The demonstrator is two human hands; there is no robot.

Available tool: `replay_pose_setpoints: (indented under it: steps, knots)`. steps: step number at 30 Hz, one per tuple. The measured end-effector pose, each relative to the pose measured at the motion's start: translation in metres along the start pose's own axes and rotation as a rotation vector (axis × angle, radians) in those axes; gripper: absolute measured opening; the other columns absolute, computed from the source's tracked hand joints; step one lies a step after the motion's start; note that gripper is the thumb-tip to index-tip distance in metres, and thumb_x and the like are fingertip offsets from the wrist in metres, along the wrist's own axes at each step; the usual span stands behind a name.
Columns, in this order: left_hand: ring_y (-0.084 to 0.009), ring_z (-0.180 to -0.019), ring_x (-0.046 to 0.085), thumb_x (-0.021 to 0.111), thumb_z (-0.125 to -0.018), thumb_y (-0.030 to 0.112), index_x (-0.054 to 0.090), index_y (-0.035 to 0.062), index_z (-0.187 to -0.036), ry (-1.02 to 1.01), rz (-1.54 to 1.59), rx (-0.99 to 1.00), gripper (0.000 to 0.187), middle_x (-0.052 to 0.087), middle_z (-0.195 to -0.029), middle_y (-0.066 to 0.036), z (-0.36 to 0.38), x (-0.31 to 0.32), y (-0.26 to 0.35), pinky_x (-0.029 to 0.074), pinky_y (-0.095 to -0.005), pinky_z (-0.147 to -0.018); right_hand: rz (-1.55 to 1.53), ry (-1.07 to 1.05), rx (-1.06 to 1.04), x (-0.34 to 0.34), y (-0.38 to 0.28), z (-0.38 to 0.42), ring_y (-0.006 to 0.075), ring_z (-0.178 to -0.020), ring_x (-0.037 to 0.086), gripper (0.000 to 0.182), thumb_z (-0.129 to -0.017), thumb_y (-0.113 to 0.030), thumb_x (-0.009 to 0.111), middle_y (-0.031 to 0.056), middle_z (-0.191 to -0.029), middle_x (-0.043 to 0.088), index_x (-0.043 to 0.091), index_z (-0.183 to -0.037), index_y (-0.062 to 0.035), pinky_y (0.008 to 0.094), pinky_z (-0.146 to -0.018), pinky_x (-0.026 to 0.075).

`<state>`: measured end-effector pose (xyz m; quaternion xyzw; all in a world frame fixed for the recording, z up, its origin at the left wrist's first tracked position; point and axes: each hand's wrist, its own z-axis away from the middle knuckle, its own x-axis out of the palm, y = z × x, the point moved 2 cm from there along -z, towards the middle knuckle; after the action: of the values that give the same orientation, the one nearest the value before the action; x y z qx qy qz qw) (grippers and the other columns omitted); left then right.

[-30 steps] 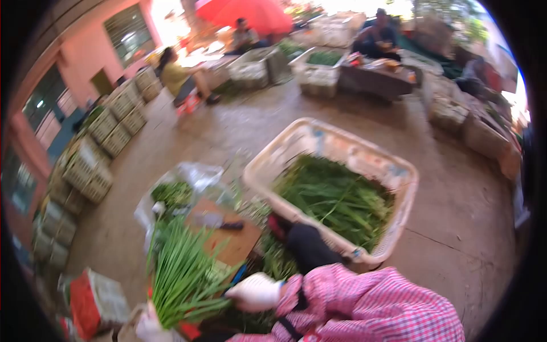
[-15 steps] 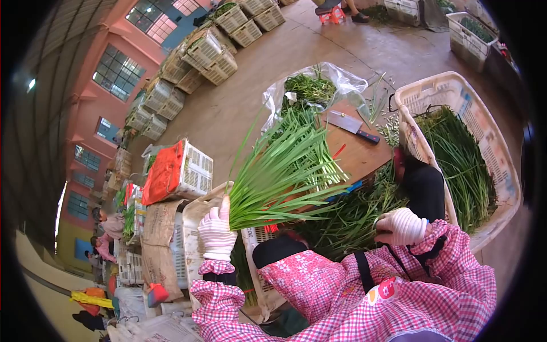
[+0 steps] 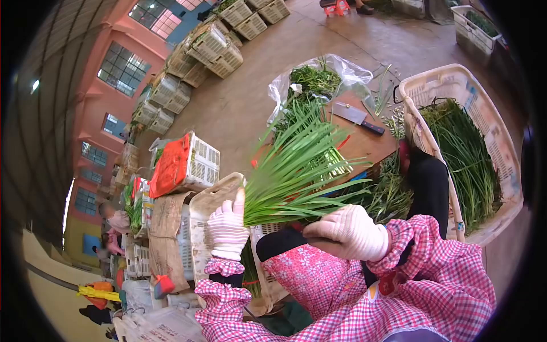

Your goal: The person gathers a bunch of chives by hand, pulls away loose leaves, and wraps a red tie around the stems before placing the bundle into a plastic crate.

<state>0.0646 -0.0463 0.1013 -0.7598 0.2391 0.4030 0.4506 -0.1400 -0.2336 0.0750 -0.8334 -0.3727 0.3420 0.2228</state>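
- L hand (image 3: 226,231), gloved, closed round the base of a bunch (image 3: 293,179); thumb up along it.
- Bunch in front of the person, leaves fanning up & to the right, hiding pt of the board (image 3: 371,146) from view.
- R hand (image 3: 356,231), gloved, half-curled nr the lower leaf tips; can't tell if it has hold of anything.
- Knife (image 3: 353,115) flat on board, dark handle twd the person's right.
- Clear bag (image 3: 354,73) w/ loose greens (image 3: 316,80), just beyond board.
- Big crate (image 3: 480,100) at far right, long leaves (image 3: 464,162) inside.
- Red bag (image 3: 172,165) over another crate (image 3: 203,164), left.
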Motion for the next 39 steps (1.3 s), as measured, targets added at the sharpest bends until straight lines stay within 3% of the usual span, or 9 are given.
replay_pose_setpoints:
  steps: [13,15,17,20,25,27,30,35,39]
  knots:
    - [-0.027,-0.071,0.056,0.066,-0.07,0.018,0.048,0.0167,-0.134,-0.087,0.007,0.082,0.066,0.049,-0.081,-0.008,-0.01,-0.013,0.035,0.046,-0.0422,-0.064,0.402,-0.176,-0.002,0.045,0.03,-0.027,0.0275,-0.054,0.063,0.014,-0.075,-0.023,0.064,0.0082,-0.06,0.059,0.056,-0.076,-0.011,0.0398,-0.048,0.049]
    - [-0.0274,-0.072,0.056,0.066,-0.071,0.02,0.049,0.0148,-0.132,-0.044,0.021,0.09,0.063,0.05,-0.081,-0.008,-0.007,0.0,0.033,0.046,-0.0426,-0.064,0.068,-0.159,0.082,0.039,0.025,-0.022,0.0315,-0.056,0.061,0.014,-0.079,-0.019,0.063,0.0128,-0.065,0.06,0.055,-0.078,-0.007,0.0422,-0.053,0.05]
    - [-0.0277,-0.071,0.056,0.065,-0.074,0.024,0.05,0.0134,-0.131,-0.028,0.01,0.065,0.059,0.05,-0.081,-0.008,-0.004,0.012,0.024,0.046,-0.0427,-0.063,-0.569,-0.3,0.223,0.03,0.019,-0.011,0.0266,-0.062,0.061,0.014,-0.085,-0.018,0.062,0.0121,-0.07,0.061,0.058,-0.085,-0.0043,0.0378,-0.059,0.049]
    - [-0.0282,-0.07,0.056,0.063,-0.078,0.029,0.053,0.0126,-0.128,0.074,0.007,0.042,0.054,0.052,-0.079,-0.009,0.005,0.031,0.006,0.045,-0.0432,-0.061,-0.887,-0.552,0.156,0.013,0.018,0.017,0.0147,-0.068,0.056,0.016,-0.09,-0.017,0.062,0.0077,-0.075,0.061,0.059,-0.093,-0.0018,0.0311,-0.065,0.047]
    - [-0.0297,-0.07,0.056,0.065,-0.077,0.031,0.053,0.0119,-0.127,0.138,0.025,0.009,0.054,0.054,-0.081,-0.009,0.023,0.046,-0.024,0.044,-0.0442,-0.06,-0.316,-0.737,0.398,-0.02,0.052,0.08,0.0302,-0.075,0.065,0.021,-0.087,-0.022,0.06,0.0159,-0.079,0.065,0.062,-0.098,-0.0046,0.0372,-0.064,0.05]
    - [-0.0273,-0.073,0.056,0.067,-0.075,0.034,0.052,0.0135,-0.129,0.147,-0.026,-0.011,0.059,0.052,-0.086,-0.006,0.029,0.045,-0.034,0.045,-0.0424,-0.065,0.289,-1.081,0.418,-0.023,0.074,0.107,0.0337,-0.07,0.065,0.026,-0.08,-0.02,0.059,0.0149,-0.071,0.064,0.061,-0.103,-0.0076,0.044,-0.061,0.05]
    - [-0.0273,-0.074,0.056,0.067,-0.076,0.036,0.054,0.0105,-0.125,0.196,-0.012,0.043,0.057,0.054,-0.087,-0.007,0.033,0.036,-0.044,0.045,-0.0424,-0.066,0.281,-0.961,0.554,-0.043,0.085,0.123,0.0353,-0.067,0.065,0.045,-0.079,-0.019,0.06,0.0151,-0.069,0.063,0.056,-0.124,-0.0161,0.0439,-0.059,0.051]
    - [-0.0297,-0.084,0.058,0.066,-0.075,0.038,0.056,0.0078,-0.122,0.232,-0.01,0.113,0.057,0.055,-0.09,-0.01,0.047,0.019,-0.046,0.047,-0.0439,-0.069,-0.14,-0.372,0.455,-0.082,0.065,0.066,0.0324,-0.07,0.065,0.029,-0.083,-0.02,0.066,0.0155,-0.078,0.065,0.063,-0.111,-0.0136,0.0388,-0.063,0.052]
    - [-0.0295,-0.071,0.056,0.069,-0.075,0.033,0.054,0.0066,-0.123,0.259,0.003,0.174,0.057,0.057,-0.085,-0.01,0.042,-0.01,-0.032,0.045,-0.0428,-0.062,-0.149,-0.068,0.287,-0.076,0.07,0.033,0.0303,-0.073,0.066,0.022,-0.083,-0.018,0.065,0.012,-0.082,0.066,0.064,-0.104,-0.0113,0.0354,-0.065,0.053]
